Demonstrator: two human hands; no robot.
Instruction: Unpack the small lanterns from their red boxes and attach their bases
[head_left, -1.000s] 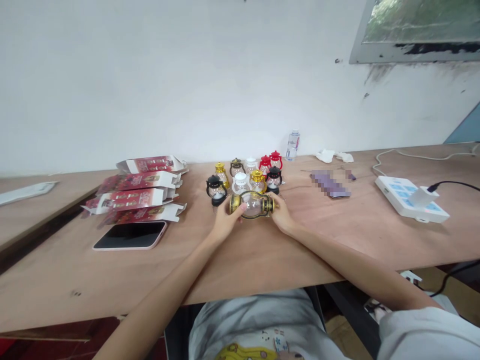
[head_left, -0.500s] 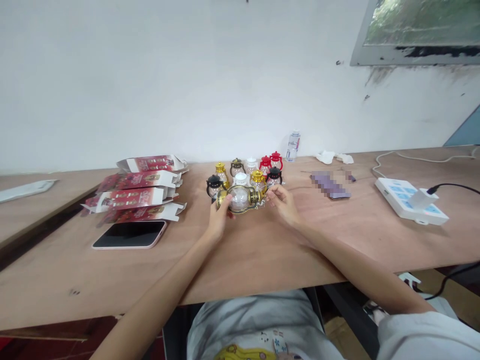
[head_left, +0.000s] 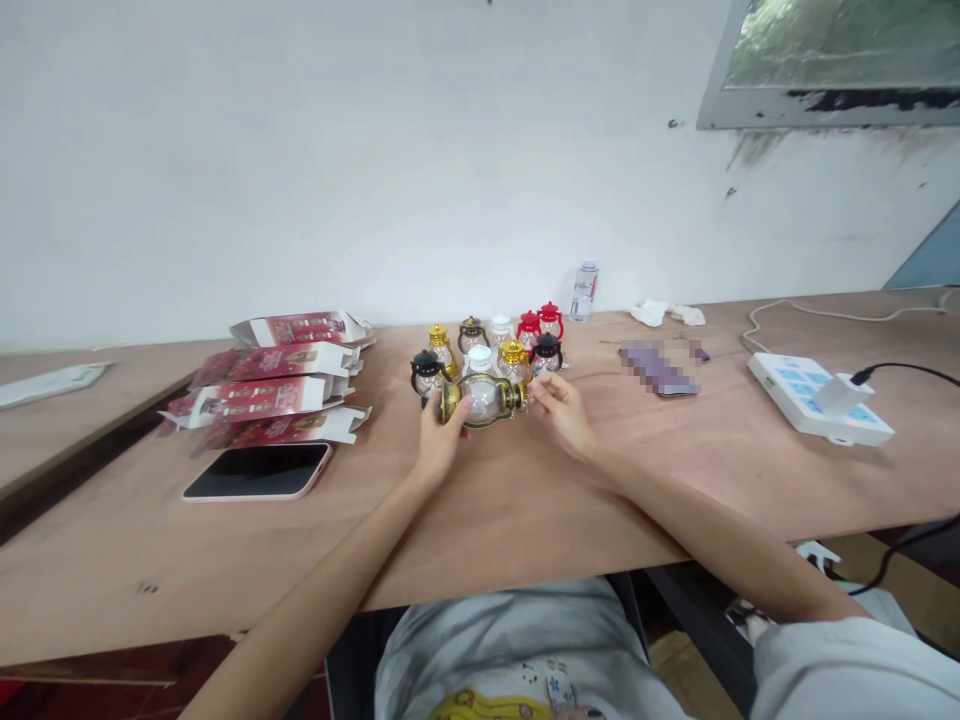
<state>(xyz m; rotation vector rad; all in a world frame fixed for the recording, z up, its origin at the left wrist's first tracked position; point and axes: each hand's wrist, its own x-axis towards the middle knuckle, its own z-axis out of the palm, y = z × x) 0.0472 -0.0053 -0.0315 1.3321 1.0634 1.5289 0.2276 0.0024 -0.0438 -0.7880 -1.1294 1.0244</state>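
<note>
My left hand (head_left: pixel 442 436) is closed round the base of a small bronze-gold lantern (head_left: pixel 486 399) with a clear globe. The lantern lies on its side in the air, its cap pointing right. At the cap end, the fingertips of my right hand (head_left: pixel 564 412) are pinched together; what is between them is too small to make out. Just behind stand several more lanterns: a black lantern (head_left: pixel 427 372) at the left, a white lantern (head_left: pixel 480 361), a gold lantern (head_left: pixel 514 357), another black lantern (head_left: pixel 547 351) and a red lantern (head_left: pixel 551 318) among them.
Flattened red-and-white boxes (head_left: pixel 262 397) are stacked at the left, with a phone (head_left: pixel 259 471) before them. A clear bottle (head_left: pixel 585 291) stands by the wall. To the right lie crumpled tissue (head_left: pixel 649 313), a purple item (head_left: pixel 658 369) and a white power strip (head_left: pixel 817 397).
The lantern has turned slightly in my left hand, and that hand's thumb now lies further over the globe. My right hand stays pinched near the cap.
</note>
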